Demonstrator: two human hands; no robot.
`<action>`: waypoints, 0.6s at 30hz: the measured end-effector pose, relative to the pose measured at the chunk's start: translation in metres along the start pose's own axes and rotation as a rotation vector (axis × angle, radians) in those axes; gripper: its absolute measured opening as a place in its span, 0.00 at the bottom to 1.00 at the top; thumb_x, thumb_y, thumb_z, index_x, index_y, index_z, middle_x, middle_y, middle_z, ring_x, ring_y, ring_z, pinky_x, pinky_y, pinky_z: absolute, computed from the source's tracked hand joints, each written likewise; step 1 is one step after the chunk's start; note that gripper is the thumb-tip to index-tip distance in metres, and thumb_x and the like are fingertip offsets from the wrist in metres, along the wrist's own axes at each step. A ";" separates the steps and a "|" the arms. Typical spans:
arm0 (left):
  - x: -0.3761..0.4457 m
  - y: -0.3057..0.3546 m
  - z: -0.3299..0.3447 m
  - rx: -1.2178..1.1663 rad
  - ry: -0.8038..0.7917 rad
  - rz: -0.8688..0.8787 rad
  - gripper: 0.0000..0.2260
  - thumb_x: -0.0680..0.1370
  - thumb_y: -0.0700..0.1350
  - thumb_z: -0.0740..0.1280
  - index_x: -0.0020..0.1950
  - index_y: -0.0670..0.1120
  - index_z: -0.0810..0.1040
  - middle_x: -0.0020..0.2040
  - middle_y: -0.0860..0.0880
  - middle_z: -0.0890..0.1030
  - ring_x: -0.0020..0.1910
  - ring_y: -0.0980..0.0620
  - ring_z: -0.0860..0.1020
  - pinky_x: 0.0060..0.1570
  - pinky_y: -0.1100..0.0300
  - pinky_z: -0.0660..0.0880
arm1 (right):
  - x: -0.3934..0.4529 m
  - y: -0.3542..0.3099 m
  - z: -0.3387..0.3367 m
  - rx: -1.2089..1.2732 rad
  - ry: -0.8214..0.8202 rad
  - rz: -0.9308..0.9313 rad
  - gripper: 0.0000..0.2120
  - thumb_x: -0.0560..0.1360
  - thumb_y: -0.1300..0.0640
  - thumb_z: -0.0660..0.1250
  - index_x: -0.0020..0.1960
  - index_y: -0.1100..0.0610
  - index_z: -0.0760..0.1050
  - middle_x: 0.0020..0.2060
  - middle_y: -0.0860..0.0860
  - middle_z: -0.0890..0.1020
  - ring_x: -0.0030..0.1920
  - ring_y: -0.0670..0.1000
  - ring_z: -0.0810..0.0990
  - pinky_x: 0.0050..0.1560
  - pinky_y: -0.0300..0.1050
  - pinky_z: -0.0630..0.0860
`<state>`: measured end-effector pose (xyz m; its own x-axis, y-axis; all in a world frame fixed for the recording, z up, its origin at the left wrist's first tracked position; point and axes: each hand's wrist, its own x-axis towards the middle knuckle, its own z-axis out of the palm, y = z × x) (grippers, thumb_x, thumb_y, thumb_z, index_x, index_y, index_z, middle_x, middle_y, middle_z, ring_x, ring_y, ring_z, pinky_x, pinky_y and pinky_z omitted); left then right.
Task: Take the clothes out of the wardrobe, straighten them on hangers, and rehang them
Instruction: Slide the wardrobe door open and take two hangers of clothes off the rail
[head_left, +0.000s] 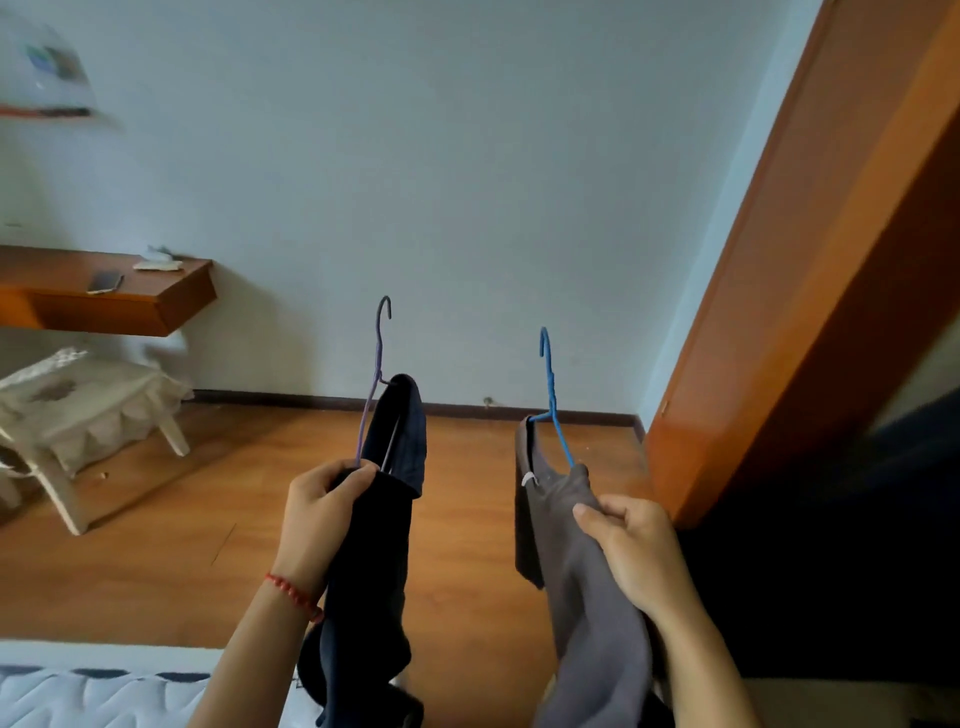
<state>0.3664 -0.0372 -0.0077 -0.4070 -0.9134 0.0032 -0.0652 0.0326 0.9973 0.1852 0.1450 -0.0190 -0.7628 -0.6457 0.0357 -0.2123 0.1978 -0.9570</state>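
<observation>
My left hand grips a dark navy garment together with the lower part of its purple wire hanger, whose hook points up. My right hand grips a grey garment on a blue wire hanger, hook also up. Both garments hang down past my forearms, above the wooden floor. The orange-brown wardrobe door stands at the right, with the dark wardrobe interior beside my right arm.
A wall-mounted wooden shelf at the left carries a phone. Below it stands a cream stool. A white mattress edge lies at the bottom left. Wooden floor runs to the pale wall.
</observation>
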 end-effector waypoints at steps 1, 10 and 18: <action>0.009 -0.002 -0.001 -0.004 0.016 0.000 0.06 0.76 0.39 0.64 0.42 0.41 0.80 0.37 0.43 0.80 0.35 0.48 0.78 0.33 0.60 0.73 | 0.013 -0.002 0.004 0.012 -0.008 -0.011 0.16 0.74 0.62 0.65 0.40 0.77 0.69 0.28 0.62 0.70 0.33 0.51 0.67 0.35 0.44 0.61; 0.062 -0.010 -0.006 -0.056 0.296 -0.021 0.06 0.75 0.40 0.66 0.41 0.38 0.80 0.32 0.45 0.79 0.30 0.53 0.77 0.28 0.66 0.74 | 0.129 -0.022 0.035 0.004 -0.169 -0.195 0.14 0.74 0.61 0.65 0.39 0.73 0.73 0.34 0.71 0.75 0.31 0.56 0.70 0.35 0.46 0.65; 0.102 -0.012 -0.024 -0.051 0.532 -0.040 0.07 0.75 0.39 0.66 0.38 0.40 0.80 0.25 0.52 0.78 0.24 0.61 0.75 0.24 0.71 0.71 | 0.214 -0.049 0.098 -0.040 -0.436 -0.306 0.15 0.75 0.61 0.64 0.30 0.64 0.72 0.20 0.51 0.71 0.23 0.43 0.66 0.24 0.33 0.61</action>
<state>0.3470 -0.1406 -0.0175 0.1135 -0.9935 -0.0120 -0.0217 -0.0146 0.9997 0.0920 -0.0755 0.0068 -0.3391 -0.9233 0.1803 -0.4150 -0.0252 -0.9095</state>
